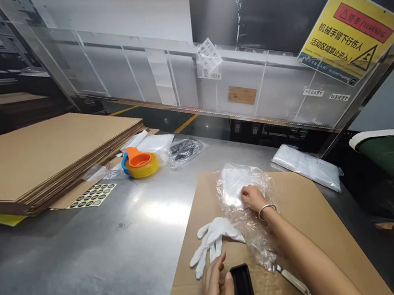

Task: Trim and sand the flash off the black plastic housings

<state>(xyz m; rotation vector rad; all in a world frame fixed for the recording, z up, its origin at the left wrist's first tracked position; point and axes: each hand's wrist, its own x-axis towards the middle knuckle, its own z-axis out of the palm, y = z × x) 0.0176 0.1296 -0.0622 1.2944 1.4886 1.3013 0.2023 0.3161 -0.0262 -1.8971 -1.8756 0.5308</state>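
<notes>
My right hand (252, 197), with a bangle on the wrist, rests closed on a clear plastic bag (241, 195) that holds something white. The bag lies on a flat sheet of brown cardboard (298, 202) on the steel table. My left hand (216, 292) sits at the bottom edge, its fingers against a black rectangular object (243, 290) that stands on the cardboard. A white cotton glove (213, 242) lies just above the left hand, partly tucked under the plastic. A thin metal-looking blade (295, 283) lies beside my right forearm.
A stack of flat cardboard sheets (39, 158) fills the left of the steel table (106, 256). An orange-and-yellow tape dispenser (140, 163), a sheet of round stickers (92, 196) and small plastic bags (183, 150) lie behind. A white packet (306, 167) lies at the right. A clear guard with a yellow warning sign (351, 35) stands behind.
</notes>
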